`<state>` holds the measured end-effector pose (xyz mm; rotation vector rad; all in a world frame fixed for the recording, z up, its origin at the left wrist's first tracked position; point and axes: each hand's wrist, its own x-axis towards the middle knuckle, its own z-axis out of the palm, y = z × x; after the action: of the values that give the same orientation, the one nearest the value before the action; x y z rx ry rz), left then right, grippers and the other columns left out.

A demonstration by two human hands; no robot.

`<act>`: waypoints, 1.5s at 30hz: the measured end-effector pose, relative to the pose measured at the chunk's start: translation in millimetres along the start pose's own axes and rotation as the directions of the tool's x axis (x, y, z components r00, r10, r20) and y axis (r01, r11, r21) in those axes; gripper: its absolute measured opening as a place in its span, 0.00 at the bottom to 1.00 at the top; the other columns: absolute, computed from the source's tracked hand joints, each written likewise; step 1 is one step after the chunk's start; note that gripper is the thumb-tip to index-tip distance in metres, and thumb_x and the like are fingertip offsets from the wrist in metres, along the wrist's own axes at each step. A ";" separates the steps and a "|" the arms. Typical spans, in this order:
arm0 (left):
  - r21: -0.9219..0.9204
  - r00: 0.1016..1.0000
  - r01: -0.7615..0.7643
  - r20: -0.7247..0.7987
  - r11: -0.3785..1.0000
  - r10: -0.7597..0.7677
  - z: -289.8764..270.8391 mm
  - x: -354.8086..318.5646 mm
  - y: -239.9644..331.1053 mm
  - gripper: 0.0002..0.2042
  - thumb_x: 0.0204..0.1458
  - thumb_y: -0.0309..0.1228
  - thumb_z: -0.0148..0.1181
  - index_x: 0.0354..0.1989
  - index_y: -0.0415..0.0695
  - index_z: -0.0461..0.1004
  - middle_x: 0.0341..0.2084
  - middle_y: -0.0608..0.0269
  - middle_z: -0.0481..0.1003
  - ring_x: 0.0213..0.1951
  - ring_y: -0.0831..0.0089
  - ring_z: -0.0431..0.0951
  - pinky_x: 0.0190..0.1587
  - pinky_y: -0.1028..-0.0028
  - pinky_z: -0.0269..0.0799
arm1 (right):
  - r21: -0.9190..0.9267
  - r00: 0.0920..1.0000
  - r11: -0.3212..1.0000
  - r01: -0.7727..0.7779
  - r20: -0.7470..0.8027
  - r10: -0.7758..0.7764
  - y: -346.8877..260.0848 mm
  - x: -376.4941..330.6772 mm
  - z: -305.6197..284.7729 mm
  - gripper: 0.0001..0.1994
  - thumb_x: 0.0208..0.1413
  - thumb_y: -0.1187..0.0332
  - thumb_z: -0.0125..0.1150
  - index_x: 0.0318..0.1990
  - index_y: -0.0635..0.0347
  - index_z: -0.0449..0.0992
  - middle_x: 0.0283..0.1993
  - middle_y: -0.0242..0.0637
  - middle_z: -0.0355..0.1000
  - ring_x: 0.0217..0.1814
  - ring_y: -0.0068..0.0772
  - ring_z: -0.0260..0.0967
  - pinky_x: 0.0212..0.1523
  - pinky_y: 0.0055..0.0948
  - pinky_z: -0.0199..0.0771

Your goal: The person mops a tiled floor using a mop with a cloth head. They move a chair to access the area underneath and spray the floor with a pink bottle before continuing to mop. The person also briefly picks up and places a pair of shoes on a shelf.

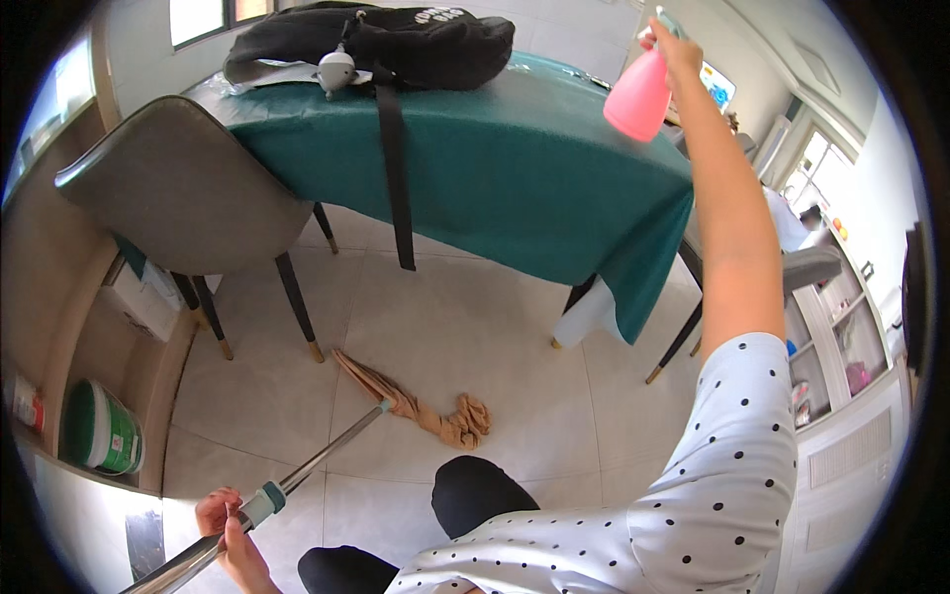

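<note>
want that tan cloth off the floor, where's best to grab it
Take the tan cloth at its bunched, knotted end nearest the person's knee, coming from above. That lump stands proud of the tiles, while the far end lies flat toward the chair leg, with the pole tip touching mid-length.

Right hand (673,45) was raised over the table edge, gripping a pink spray bottle (638,97). Left hand (226,523) was wrapped round a metal pole (327,450) at its teal collar. Pole's far end touched a tan cloth (435,411) crumpled on the tile floor (475,327). Table had a green cloth (515,168), black bag (396,45) on top, strap hanging over the edge. Grey chair (183,193) stood left, green bucket (99,428) on a low shelf.
</note>
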<state>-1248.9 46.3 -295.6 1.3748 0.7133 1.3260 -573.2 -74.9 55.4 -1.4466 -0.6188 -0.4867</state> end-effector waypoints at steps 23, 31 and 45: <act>0.114 0.500 -0.033 0.862 0.993 -0.082 250.2 155.2 106.9 0.06 0.48 0.31 0.54 0.27 0.43 0.66 0.14 0.72 0.64 0.17 0.84 0.62 0.20 0.82 0.57 | 0.038 0.300 0.800 -0.599 0.937 0.180 -242.4 -293.3 32.8 0.30 0.53 0.44 0.37 0.56 0.57 0.54 0.28 0.40 0.69 0.26 0.25 0.70 0.32 0.24 0.73; -0.461 0.215 -0.311 0.818 0.831 0.534 302.3 61.9 145.6 0.15 0.40 0.24 0.51 0.38 0.33 0.60 0.17 0.46 0.69 0.21 0.63 0.73 0.24 0.70 0.67 | 0.156 0.603 0.762 -0.628 0.716 0.351 -281.3 -274.8 -97.4 0.22 0.55 0.52 0.37 0.49 0.59 0.63 0.32 0.34 0.69 0.17 0.13 0.57 0.15 0.10 0.57; -0.779 -0.139 -0.445 0.548 0.442 0.825 290.2 1.6 -13.0 0.05 0.42 0.27 0.50 0.28 0.47 0.63 0.19 0.62 0.63 0.29 0.65 0.66 0.38 0.69 0.59 | -0.332 -0.014 0.047 -0.942 0.180 0.984 -304.9 -487.1 -128.4 0.27 0.51 0.57 0.45 0.57 0.56 0.51 0.24 0.48 0.64 0.15 0.34 0.60 0.13 0.27 0.62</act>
<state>-970.2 -27.5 -260.0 1.9403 -1.2813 0.8931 -1126.3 -255.2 -34.8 -1.7100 0.3274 0.9968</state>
